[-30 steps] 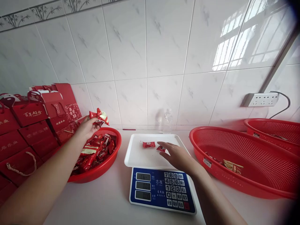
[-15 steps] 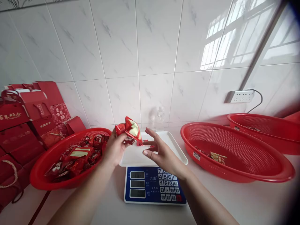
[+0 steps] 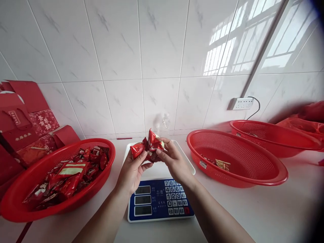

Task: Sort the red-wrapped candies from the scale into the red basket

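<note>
Both my hands meet over the white tray point(image 3: 186, 165) of a blue digital scale point(image 3: 159, 201). My left hand point(image 3: 133, 170) and my right hand point(image 3: 172, 161) are each closed on a bunch of red wrapped candies point(image 3: 149, 147), held between them above the tray. To the left, a red basket point(image 3: 15, 202) is filled with several red candy packets point(image 3: 68, 172).
Red gift boxes point(image 3: 25, 128) are stacked at the far left against the tiled wall. Two red mesh baskets point(image 3: 253, 175) point(image 3: 275, 140) stand at the right, the nearer one holding a few packets point(image 3: 221, 164). A clear bottle point(image 3: 165, 123) stands behind the scale, and a power strip point(image 3: 240, 103) hangs on the wall.
My left hand carried the candies from the left basket to above the scale tray. My right hand rose from the tray and took hold of them too. The view shifted right.
</note>
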Available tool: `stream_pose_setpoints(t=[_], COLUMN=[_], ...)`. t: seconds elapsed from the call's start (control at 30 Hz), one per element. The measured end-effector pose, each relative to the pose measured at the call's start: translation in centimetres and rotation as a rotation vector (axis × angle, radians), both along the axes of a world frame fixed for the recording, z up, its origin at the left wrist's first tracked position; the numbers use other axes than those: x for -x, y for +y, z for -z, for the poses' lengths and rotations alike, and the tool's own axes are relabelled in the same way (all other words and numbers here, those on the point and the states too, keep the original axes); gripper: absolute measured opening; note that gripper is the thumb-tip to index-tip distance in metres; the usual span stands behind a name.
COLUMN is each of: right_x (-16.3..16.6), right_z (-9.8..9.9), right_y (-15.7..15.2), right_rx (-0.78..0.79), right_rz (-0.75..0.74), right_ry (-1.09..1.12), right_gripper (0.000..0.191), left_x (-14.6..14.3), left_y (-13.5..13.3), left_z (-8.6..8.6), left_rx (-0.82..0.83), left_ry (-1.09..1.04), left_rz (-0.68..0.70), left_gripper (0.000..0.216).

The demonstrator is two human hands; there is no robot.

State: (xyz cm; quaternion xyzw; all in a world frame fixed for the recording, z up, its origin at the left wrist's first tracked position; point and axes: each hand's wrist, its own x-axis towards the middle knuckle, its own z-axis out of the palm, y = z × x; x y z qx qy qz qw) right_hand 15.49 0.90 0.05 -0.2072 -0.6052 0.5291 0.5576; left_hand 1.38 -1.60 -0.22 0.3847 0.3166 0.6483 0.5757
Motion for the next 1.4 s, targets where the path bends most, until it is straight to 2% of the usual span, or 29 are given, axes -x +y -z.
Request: stream_pose_setpoints(t=[0.1,0.17,0.33,0.47,0.57,0.7,0.77,0.83,0.93,1.0,1.13,1.23,1.33,1.4], right_x=[-0.3,-0.6,-1.2,-1.2,-1.6,-2.4,-2.7,-2.8,-2.7,-2.8,-3.1,-3.3,-3.3,-3.3], right_z=[0.4,0.9,2.6,3.3,2.9,1.8,1.3,0.8,0.3,0.0,-0.3,-0.3,0.0,0.4], right_y=[0.9,1.8,4.0,4.3,4.1,3.8,3.6,3.3,2.8,2.4,1.7,1.4,1.6,2.0], right_rx=[0.073,0.081,0.037,-0.064,-0.108,-0.113,-0.104,-0.09,-0.099,-0.102,-0.019,0.034,-0.016,-0.069], right_rz=[0.109,0.186,0.281,0.393,0.449,0.484,0.484,0.482,0.473,0.436,0.21,0.046,0.054,0.073], right_ry=[0.024,-0.007,-0.16,-0.335,-0.384,-0.339,-0.306,-0.287,-0.28,-0.28,-0.368,-0.598,-0.809,-0.849], right_gripper=[0.03,0.031,0.032,0.034,0.036,0.038,0.038,0.037,0.033,0.031,0.03,0.027,0.026,0.03], left_x=[0.1,0.6,2.6,3.1,2.9,2.6,2.3,2.1,1.7,1.5,1.4,1.6,1.8,1.9], left_y=[0.0,0.2,0.8,1.1,1.3,1.3,1.0,0.6,0.1,0.0,0.2,0.2,0.3,0.3], left_z=[0.3,0.3,-0.2,-0.2,0.5,1.5,1.9,2.1,2.5,2.7,2.5,2.3,2.5,2.7], left_rx=[-0.009,-0.02,-0.021,-0.009,-0.019,-0.185,-0.279,-0.384,-0.484,-0.508,-0.582,-0.584,-0.529,-0.499], left_ry=[0.036,0.058,0.028,0.057,0.229,0.591,0.769,0.996,1.354,1.504,1.559,1.565,1.615,1.638], left_rz=[-0.013,-0.068,-0.201,-0.184,-0.155,-0.304,-0.326,-0.205,0.03,0.046,-0.031,0.011,0.057,0.042], left_gripper=[0.031,0.033,0.037,0.036,0.037,0.036,0.033,0.035,0.05,0.051,0.034,0.026,0.028,0.033])
